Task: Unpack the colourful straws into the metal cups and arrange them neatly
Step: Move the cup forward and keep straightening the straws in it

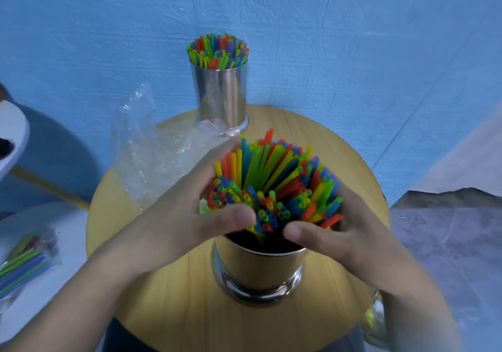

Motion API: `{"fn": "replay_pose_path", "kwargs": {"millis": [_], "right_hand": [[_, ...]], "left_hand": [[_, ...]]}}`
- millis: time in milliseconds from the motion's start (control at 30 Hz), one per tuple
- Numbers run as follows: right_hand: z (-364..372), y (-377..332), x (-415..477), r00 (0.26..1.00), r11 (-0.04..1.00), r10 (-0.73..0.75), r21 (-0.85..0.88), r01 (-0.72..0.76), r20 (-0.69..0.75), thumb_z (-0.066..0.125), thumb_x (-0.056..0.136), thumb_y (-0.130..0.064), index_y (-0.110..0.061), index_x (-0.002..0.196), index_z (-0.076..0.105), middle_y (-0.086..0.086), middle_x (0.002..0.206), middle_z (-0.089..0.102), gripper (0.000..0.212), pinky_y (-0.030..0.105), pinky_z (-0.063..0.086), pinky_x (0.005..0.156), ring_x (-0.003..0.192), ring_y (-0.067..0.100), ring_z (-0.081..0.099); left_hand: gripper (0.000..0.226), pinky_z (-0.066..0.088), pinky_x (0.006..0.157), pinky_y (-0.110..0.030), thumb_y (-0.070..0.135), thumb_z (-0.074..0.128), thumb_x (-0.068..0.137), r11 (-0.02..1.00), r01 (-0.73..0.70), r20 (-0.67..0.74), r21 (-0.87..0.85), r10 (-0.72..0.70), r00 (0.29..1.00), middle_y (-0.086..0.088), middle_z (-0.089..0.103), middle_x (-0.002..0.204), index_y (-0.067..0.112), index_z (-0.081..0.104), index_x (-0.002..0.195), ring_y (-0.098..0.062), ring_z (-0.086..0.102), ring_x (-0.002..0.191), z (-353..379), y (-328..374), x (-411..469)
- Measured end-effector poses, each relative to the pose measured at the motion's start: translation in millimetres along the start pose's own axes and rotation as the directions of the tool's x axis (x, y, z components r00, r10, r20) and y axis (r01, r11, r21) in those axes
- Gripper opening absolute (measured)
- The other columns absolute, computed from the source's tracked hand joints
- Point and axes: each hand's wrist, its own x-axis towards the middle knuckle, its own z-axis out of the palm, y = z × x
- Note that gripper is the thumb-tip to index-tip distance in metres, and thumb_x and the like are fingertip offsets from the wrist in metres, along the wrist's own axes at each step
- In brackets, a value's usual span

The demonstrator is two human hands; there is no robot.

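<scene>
The straws (277, 183) stand fanned in the near metal cup (258, 270) at the counter's (163, 297) centre. The left hand (187, 202) and right hand (350, 232) curl round the bundle from 9 and 3 o'clock, likely to gather it upright. At 12 o'clock the far cup (221, 99) stands filled, and the empty wrapper (152, 148) lies at 10.

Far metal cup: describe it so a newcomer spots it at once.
On the round wooden table, look to the far edge by the blue wall. The far metal cup stands there upright beside a crumpled clear wrapper. Unlike the near cup, its straws stand level, untouched.
</scene>
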Motion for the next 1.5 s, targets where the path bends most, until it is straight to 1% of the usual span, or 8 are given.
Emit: {"fn": "replay_pose_path", "kwargs": {"millis": [100, 200, 667, 867, 1133, 1267, 1400, 1500], "right_hand": [[-6, 3, 8, 0.998, 0.998, 0.043, 0.052, -0.045, 0.037, 0.074, 0.087, -0.015, -0.018, 0.138, 0.054, 0.001, 0.128, 0.071, 0.054, 0.031, 0.056, 0.098, 0.119, 0.02, 0.068], [-9, 3, 14, 0.999, 0.992, 0.053, 0.116, -0.052, -0.005, 0.066, 0.089, -0.004, -0.01, 0.133, 0.057, 0.007, 0.123, 0.074, 0.045, 0.031, 0.058, 0.093, 0.113, 0.024, 0.071], [-10, 4, 24, 0.994, 0.976, 0.085, 0.207, -0.068, -0.072, 0.067, 0.09, -0.007, -0.01, 0.125, 0.066, 0.013, 0.115, 0.076, 0.035, 0.035, 0.06, 0.087, 0.106, 0.031, 0.074], [-10, 6, 24, 0.995, 0.973, 0.065, 0.224, -0.048, -0.069, 0.068, 0.089, -0.01, -0.016, 0.127, 0.068, 0.01, 0.117, 0.075, 0.038, 0.033, 0.06, 0.088, 0.109, 0.029, 0.073], [-7, 8, 23, 0.996, 0.974, 0.054, 0.223, -0.038, -0.067, 0.067, 0.088, -0.007, -0.01, 0.136, 0.059, 0.014, 0.124, 0.071, 0.049, 0.04, 0.059, 0.094, 0.115, 0.031, 0.07], [-6, 10, 21, 0.993, 0.975, 0.056, 0.218, -0.032, -0.105, 0.068, 0.087, -0.007, -0.011, 0.134, 0.061, 0.014, 0.131, 0.067, 0.048, 0.041, 0.058, 0.095, 0.117, 0.031, 0.069], [-6, 11, 21, 0.993, 0.977, 0.063, 0.211, -0.04, -0.1, 0.069, 0.086, -0.01, -0.011, 0.136, 0.059, 0.013, 0.128, 0.069, 0.051, 0.042, 0.058, 0.096, 0.117, 0.031, 0.069], [-6, 11, 20, 0.992, 0.976, 0.063, 0.213, -0.038, -0.111, 0.07, 0.085, -0.011, -0.012, 0.135, 0.061, 0.012, 0.13, 0.068, 0.05, 0.041, 0.058, 0.095, 0.117, 0.031, 0.069]], "left_hand": [[0.09, 0.053, 0.097, -0.021, 0.062, 0.079, 0.069, 0.997, -0.064, -0.044, -0.036, 0.062, 0.997, 0.02, 0.067, 0.132, 0.046, 0.039, 0.148, -0.005, 0.065, 0.121, 3, 5, 12], [0.08, 0.055, 0.096, -0.028, 0.057, 0.072, 0.072, 0.998, -0.061, -0.11, 0.004, 0.061, 0.992, 0.023, 0.066, 0.13, 0.051, 0.042, 0.145, -0.001, 0.065, 0.118, 7, 6, 16], [0.019, 0.051, 0.087, -0.027, 0.044, 0.067, 0.084, 0.961, -0.079, -0.203, 0.263, 0.136, 0.97, 0.026, 0.073, 0.103, 0.045, 0.074, 0.102, 0.004, 0.068, 0.1, -6, 36, 39], [0.015, 0.058, 0.077, -0.032, 0.046, 0.067, 0.079, 0.955, -0.06, -0.14, 0.291, 0.105, 0.985, 0.017, 0.075, 0.093, 0.046, 0.074, 0.093, -0.006, 0.072, 0.086, -9, 45, 41], [0.008, 0.046, 0.063, -0.005, 0.026, 0.076, 0.086, 0.959, -0.035, -0.104, 0.28, 0.066, 0.992, 0.028, 0.072, 0.079, 0.033, 0.076, 0.082, 0.006, 0.068, 0.077, -5, 48, 47], [0.004, 0.045, 0.066, -0.004, 0.04, 0.076, 0.083, 0.948, -0.067, -0.093, 0.31, 0.101, 0.991, 0.027, 0.072, 0.083, 0.038, 0.073, 0.085, 0.007, 0.067, 0.081, -4, 49, 44], [0.006, 0.045, 0.067, -0.005, 0.033, 0.078, 0.085, 0.944, -0.09, -0.107, 0.318, 0.13, 0.986, 0.023, 0.073, 0.083, 0.034, 0.074, 0.08, 0.007, 0.067, 0.083, -4, 51, 41], [0.005, 0.051, 0.077, -0.02, 0.042, 0.075, 0.079, 0.945, -0.109, -0.129, 0.308, 0.156, 0.979, 0.016, 0.075, 0.09, 0.039, 0.075, 0.083, 0.001, 0.069, 0.088, -7, 50, 42]]}}
